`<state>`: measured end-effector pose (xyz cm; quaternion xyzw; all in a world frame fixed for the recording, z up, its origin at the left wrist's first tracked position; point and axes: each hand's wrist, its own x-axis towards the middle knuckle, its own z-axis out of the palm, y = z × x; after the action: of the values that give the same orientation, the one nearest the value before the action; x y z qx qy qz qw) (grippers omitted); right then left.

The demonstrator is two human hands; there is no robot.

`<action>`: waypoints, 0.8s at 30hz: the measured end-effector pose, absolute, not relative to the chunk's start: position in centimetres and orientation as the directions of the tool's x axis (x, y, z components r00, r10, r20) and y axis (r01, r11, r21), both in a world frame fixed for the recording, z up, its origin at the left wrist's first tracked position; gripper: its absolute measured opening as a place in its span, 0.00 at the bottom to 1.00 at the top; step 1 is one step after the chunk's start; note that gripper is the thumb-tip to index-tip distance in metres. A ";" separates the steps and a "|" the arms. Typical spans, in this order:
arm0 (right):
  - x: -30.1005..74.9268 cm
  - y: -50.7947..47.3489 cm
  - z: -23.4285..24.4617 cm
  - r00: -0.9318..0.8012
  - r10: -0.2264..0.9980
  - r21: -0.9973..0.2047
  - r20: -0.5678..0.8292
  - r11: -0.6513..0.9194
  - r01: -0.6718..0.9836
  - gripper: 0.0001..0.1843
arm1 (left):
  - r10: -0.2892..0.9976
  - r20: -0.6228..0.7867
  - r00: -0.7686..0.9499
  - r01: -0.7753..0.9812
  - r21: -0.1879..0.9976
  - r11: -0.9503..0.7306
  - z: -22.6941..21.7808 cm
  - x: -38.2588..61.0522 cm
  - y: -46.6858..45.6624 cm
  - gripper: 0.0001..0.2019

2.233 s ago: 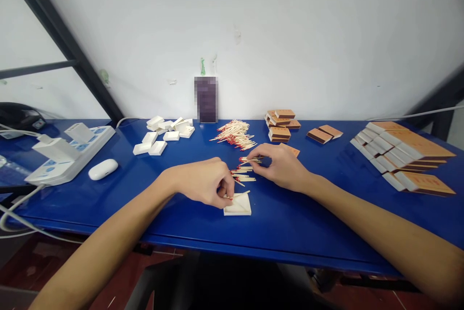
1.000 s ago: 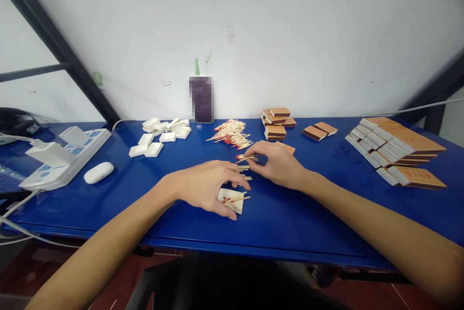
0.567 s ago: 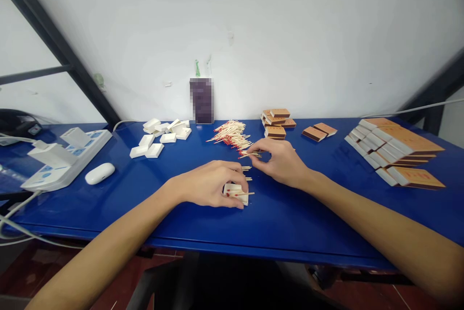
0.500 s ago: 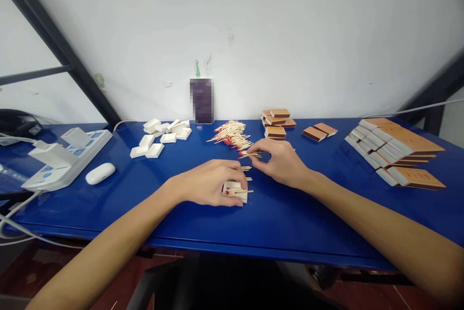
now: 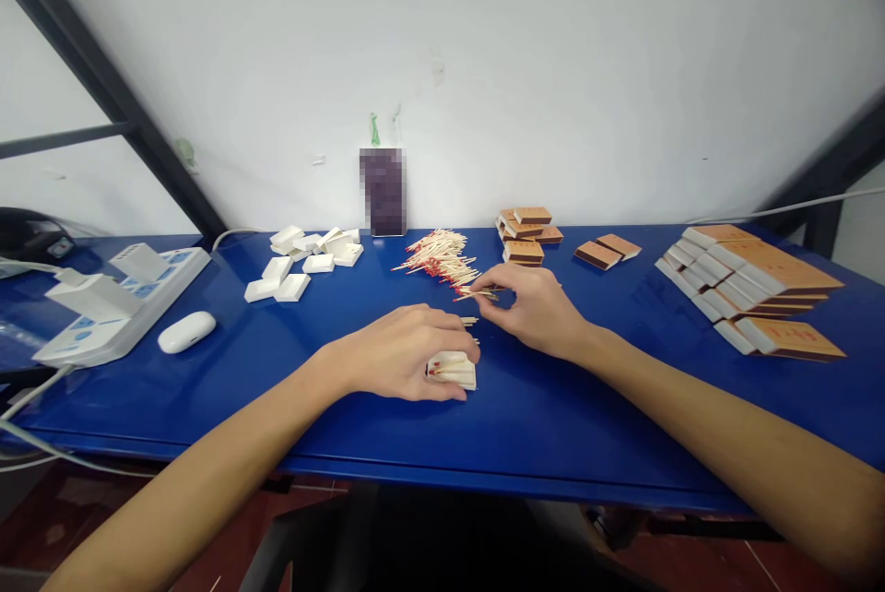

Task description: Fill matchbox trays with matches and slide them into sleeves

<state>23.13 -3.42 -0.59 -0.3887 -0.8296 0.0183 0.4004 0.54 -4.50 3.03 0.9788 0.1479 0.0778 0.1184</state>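
My left hand (image 5: 405, 352) is closed around a small white matchbox tray (image 5: 468, 380) with a few red-tipped matches lying inside, its thumb on the near side and fingers over the far side. My right hand (image 5: 532, 306) pinches matches (image 5: 466, 294) between thumb and forefinger at the near edge of a loose match heap (image 5: 439, 255). How many it grips I cannot tell. A few separate matches (image 5: 470, 322) lie on the blue table just beyond my left fingers, partly covered by them.
Several white trays (image 5: 291, 286) lie at the back left. Orange matchbox sleeves (image 5: 524, 253) are piled behind my right hand, two boxes (image 5: 598, 254) beside them. Stacked matchboxes (image 5: 781, 278) stand far right. A white earbud case (image 5: 186, 332) and power strip (image 5: 117, 320) lie left.
The match that stuck out past the tray's right edge now lies within it. My left fingers have shifted slightly right over the tray. My right hand stays at the heap, pinching.
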 end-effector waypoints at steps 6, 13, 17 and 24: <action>23.2 -3.4 -0.5 -0.364 0.652 -0.340 0.665 0.698 0.630 0.06 | 0.340 0.179 0.923 0.310 0.177 -0.934 2.8 0.4 -4.5 0.16; 23.3 -3.3 -0.5 -0.341 0.638 -0.314 0.691 0.689 0.653 0.05 | 0.273 0.380 0.884 0.304 -0.021 -0.952 2.8 -0.2 -3.7 0.17; 23.4 -3.4 -0.5 -0.314 0.641 -0.315 0.700 0.672 0.670 0.05 | 0.266 0.395 0.880 0.291 -0.003 -0.957 2.9 -0.5 -3.6 0.19; 23.3 -3.4 -0.6 -0.301 0.655 -0.327 0.693 0.658 0.679 0.05 | 0.264 0.329 0.907 0.260 0.059 -0.964 2.0 1.3 -5.7 0.20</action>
<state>23.31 -3.36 -0.56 -0.4135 -0.8065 -0.0140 0.4224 1.30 -5.71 1.99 0.9763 0.1341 0.1695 0.0070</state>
